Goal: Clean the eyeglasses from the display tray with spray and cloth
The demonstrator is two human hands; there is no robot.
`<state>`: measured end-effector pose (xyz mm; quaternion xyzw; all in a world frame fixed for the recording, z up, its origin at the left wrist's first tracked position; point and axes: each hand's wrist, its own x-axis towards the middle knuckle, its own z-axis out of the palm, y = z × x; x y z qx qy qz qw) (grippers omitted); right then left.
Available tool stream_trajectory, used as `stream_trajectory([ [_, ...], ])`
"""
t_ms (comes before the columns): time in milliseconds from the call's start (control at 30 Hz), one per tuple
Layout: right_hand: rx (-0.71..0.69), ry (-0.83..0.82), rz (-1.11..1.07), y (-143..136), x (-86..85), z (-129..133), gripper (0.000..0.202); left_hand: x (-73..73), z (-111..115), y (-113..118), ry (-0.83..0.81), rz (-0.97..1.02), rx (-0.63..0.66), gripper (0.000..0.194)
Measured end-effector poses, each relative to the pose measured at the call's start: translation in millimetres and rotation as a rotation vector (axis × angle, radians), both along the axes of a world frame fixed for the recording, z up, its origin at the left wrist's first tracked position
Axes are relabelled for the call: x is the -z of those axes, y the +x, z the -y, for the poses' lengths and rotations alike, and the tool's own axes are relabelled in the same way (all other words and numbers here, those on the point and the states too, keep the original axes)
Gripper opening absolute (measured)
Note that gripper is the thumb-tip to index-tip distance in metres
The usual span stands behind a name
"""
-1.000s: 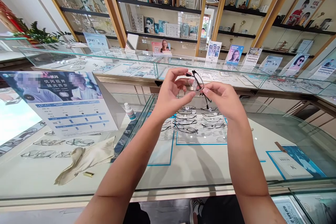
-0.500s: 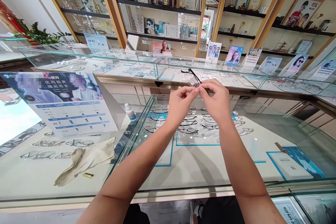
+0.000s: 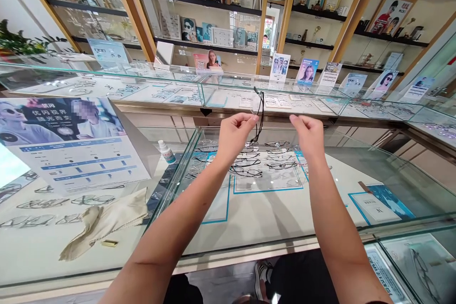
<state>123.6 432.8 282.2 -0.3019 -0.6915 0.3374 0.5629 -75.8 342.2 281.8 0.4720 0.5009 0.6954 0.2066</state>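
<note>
A pair of black-framed eyeglasses (image 3: 261, 113) is held up over the glass counter, turned on its side, with its thin temples pointing down. Thumb and fingers of my left hand (image 3: 235, 135) pinch it at the edge of a clear lens. My right hand (image 3: 310, 137) is to the right of the glasses, apart from them. Its fingers are curled in, thumb and forefinger close together, and I see nothing between them. Below both hands, several eyeglasses (image 3: 245, 171) lie in rows inside the glass display case (image 3: 256, 237).
On the left counter stand a folded sign (image 3: 81, 147) and a small spray bottle (image 3: 166, 152). A beige cloth (image 3: 107, 218) lies near a small gold-coloured piece (image 3: 109, 243). Another glass showcase (image 3: 228, 99) with upright cards crosses behind, before wall shelves (image 3: 203, 45).
My right hand has let go of the eyeglasses and moved right. The glasses, still in my left hand, have turned so the temples hang down. The view has shifted slightly.
</note>
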Motion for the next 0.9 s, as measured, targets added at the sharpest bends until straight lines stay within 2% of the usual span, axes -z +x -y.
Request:
stream_trajectory([
  [33,0.033,-0.049,-0.052,7.8,13.3,-8.0,0.068,1.2,-0.7,1.9,-0.005,-0.011,0.009,0.036],
  [100,0.02,-0.136,-0.071,19.0,40.3,-17.9,0.07,5.1,-2.8,6.7,-0.045,-0.036,0.054,0.036],
  [167,-0.006,-0.177,-0.089,22.9,61.5,-19.0,0.061,10.5,-5.6,11.5,-0.107,-0.071,0.121,0.038],
  [233,-0.015,-0.153,-0.078,21.2,73.1,-14.1,0.046,16.3,-8.8,14.4,-0.158,-0.122,0.192,0.039],
  [300,-0.025,-0.096,-0.049,18.5,75.8,-8.1,0.04,21.2,-12.3,14.3,-0.207,-0.171,0.259,0.04],
  [433,-0.025,-0.003,0.024,22.1,70.4,-2.8,0.057,27.0,-19.3,6.9,-0.308,-0.235,0.397,0.044],
  [600,0.012,0.13,0.101,29.9,69.2,-3.8,0.05,29.0,-23.3,-0.5,-0.383,-0.266,0.563,0.051],
  [733,0.017,0.223,0.091,28.5,71.3,-4.0,0.042,24.9,-20.3,-1.1,-0.467,-0.269,0.586,0.053],
  [900,0.009,0.259,0.072,28.1,72.2,-3.7,0.036,19.9,-17.3,-2.3,-0.478,-0.298,0.6,0.048],
])
